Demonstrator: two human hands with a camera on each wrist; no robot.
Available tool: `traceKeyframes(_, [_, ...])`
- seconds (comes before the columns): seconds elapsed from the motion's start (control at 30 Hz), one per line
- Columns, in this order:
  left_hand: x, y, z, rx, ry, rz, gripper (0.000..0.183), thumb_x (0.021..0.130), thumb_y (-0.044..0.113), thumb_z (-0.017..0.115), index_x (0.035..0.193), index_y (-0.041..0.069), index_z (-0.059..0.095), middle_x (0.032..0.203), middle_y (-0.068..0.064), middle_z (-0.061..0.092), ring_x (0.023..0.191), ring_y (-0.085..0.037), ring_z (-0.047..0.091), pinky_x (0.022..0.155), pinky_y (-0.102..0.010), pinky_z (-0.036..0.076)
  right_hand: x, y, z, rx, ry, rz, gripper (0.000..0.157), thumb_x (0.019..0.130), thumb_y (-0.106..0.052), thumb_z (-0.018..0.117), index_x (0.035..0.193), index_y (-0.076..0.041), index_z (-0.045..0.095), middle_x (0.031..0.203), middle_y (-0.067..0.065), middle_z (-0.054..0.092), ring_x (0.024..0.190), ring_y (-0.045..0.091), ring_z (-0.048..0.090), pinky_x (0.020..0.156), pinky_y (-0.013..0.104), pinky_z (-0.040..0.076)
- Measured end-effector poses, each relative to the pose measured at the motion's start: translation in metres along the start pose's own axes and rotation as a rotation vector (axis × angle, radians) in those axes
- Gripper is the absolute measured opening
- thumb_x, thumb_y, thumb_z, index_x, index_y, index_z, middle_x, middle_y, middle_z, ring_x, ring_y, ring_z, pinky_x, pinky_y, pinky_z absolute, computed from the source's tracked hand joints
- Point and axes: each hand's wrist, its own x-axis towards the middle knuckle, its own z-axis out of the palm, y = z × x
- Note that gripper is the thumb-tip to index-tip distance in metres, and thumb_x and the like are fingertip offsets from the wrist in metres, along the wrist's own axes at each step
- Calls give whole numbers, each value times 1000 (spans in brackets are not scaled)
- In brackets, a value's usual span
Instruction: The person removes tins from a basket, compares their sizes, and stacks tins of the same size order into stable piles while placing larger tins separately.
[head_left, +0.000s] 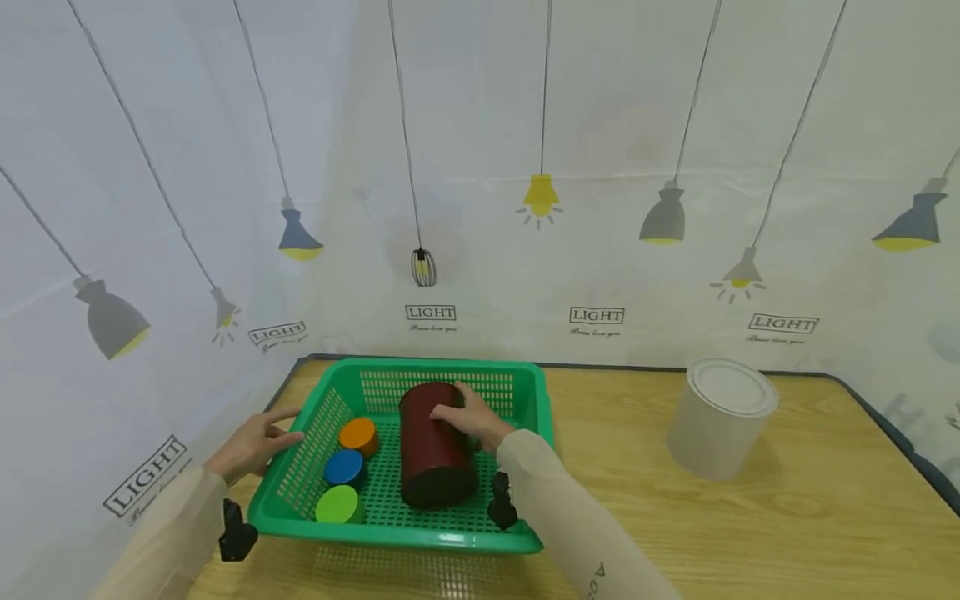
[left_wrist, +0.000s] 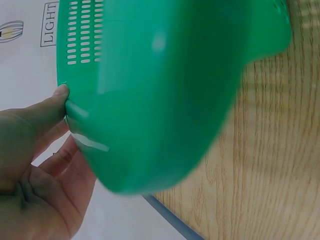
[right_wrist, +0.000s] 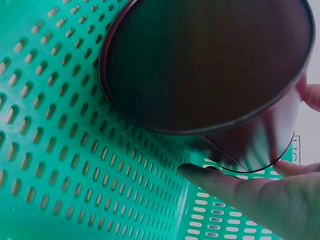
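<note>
A green plastic basket (head_left: 420, 537) with slotted walls stands on the table. My left hand (head_left: 251, 442) holds its left rim; in the left wrist view, the thumb and fingers pinch the rim of the basket (left_wrist: 135, 125). Inside lies a dark red cylindrical can (head_left: 433, 437) on its side, its flat round end facing me. My right hand (head_left: 476, 414) grips the can from its right side. In the right wrist view, fingers (right_wrist: 250, 192) curve along the can (right_wrist: 205, 65). Orange (head_left: 358, 436), blue (head_left: 346, 469) and light green (head_left: 340, 505) short round pieces sit along the basket's left side.
A white lidded bucket (head_left: 720, 421) stands upright on the wooden table (head_left: 615, 483), to the right of the basket. Behind the table hangs a pale sheet (head_left: 480, 133) printed with lamps and the word LIGHT. Dark edging (head_left: 870, 400) borders the table.
</note>
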Motion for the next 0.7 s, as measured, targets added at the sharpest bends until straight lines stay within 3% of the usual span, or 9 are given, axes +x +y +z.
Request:
traceKeyframes(0.27, [-1, 0, 0, -2, -1, 10, 57, 92, 13, 49, 136, -9, 22, 97, -27, 57, 72, -27, 62, 57, -40, 53, 1, 2, -10, 36, -31, 20, 76, 80, -26, 57, 142, -11, 17, 133, 19, 33, 115, 38, 38, 79, 62, 38])
traceKeyframes(0.4, [-1, -2, 1, -8, 4, 12, 56, 91, 13, 49, 135, -9, 22, 96, -26, 58, 72, -27, 62, 56, -40, 53, 0, 4, -12, 66, -34, 49, 73, 79, -31, 62, 138, -6, 26, 122, 18, 44, 107, 35, 45, 77, 58, 42])
traceKeyframes(0.57, [-1, -4, 2, -18, 4, -10, 56, 92, 12, 49, 136, -9, 22, 91, -21, 59, 70, -26, 61, 56, -39, 53, -2, 8, -11, 12, -22, 67, 72, 73, -42, 69, 122, 0, 38, 103, 13, 53, 90, 28, 53, 72, 48, 47])
traceKeyframes(0.7, [1, -2, 2, -7, 11, 0, 56, 91, 12, 49, 135, -10, 22, 90, -20, 59, 69, -26, 61, 55, -39, 53, -2, 7, -14, -26, -26, 81, 76, 72, -44, 69, 125, -2, 35, 105, 13, 51, 91, 30, 52, 74, 50, 45])
